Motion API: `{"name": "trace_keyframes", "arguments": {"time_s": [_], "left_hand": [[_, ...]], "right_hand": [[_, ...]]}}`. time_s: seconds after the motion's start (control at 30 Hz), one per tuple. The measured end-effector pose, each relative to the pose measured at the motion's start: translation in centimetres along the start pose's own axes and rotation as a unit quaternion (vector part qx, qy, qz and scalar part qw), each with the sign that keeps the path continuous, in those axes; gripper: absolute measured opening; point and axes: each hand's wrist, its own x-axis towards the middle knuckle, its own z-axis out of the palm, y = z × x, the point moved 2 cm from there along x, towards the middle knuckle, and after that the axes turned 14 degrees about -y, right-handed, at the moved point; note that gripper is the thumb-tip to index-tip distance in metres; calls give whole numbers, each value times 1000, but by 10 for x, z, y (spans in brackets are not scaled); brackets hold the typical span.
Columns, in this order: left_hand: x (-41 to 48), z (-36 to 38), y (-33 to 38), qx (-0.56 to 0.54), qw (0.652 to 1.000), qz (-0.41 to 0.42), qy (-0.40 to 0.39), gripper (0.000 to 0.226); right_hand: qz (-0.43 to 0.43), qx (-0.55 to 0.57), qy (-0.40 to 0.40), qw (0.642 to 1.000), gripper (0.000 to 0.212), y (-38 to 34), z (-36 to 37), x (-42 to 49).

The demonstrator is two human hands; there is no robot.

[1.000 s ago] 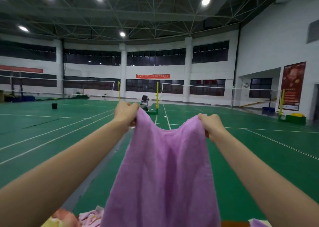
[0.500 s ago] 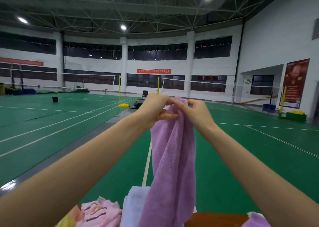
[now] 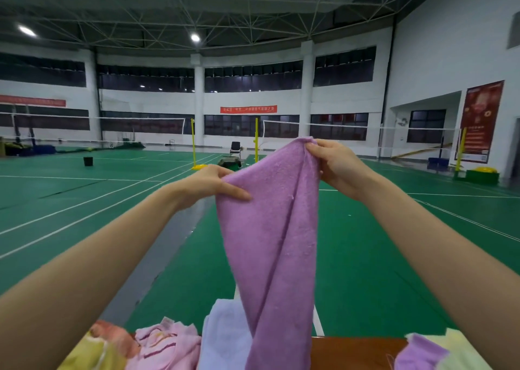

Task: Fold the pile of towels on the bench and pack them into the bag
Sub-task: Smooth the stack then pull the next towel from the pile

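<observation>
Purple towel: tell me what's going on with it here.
A person holds the purple towel up in front of them in a sports hall. The right hand pinches its top corner, and the left hand grips an edge lower down on the left. The towel hangs in a long fold down to the wooden bench. A pink towel, a pale lilac towel and others lie crumpled on the bench. No bag is in view.

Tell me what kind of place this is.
Most likely an indoor badminton hall: a green court floor marked with white lines, nets strung between yellow posts, and a high steel-truss roof with floodlights.
</observation>
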Motion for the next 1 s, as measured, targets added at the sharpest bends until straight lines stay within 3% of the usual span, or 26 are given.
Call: {"name": "trace_keyframes", "arguments": {"time_s": [0.07, 0.2, 0.4, 0.63, 0.83, 0.93, 1.0], "left_hand": [[3, -10, -2, -57, 997, -6, 45, 48], [16, -19, 13, -174, 970, 37, 166, 16], [28, -18, 31, -199, 951, 93, 218, 11], [0, -6, 0, -218, 953, 100, 184, 13], [-42, 20, -29, -246, 961, 67, 103, 24], [-55, 29, -35, -251, 965, 46, 59, 25], [-62, 32, -39, -257, 965, 47, 7, 37]], "right_hand": [[1, 4, 21, 1000, 22, 6, -10, 1], [14, -10, 55, 998, 16, 17, -23, 10], [14, 60, 86, 994, 24, 24, -28, 20], [4, 58, 22, 998, 25, 44, -9, -9], [38, 52, -78, 995, 16, 59, 3, -48], [50, 81, -123, 988, 53, 64, 7, -66], [50, 92, -142, 984, 69, 68, 9, -77]]}}
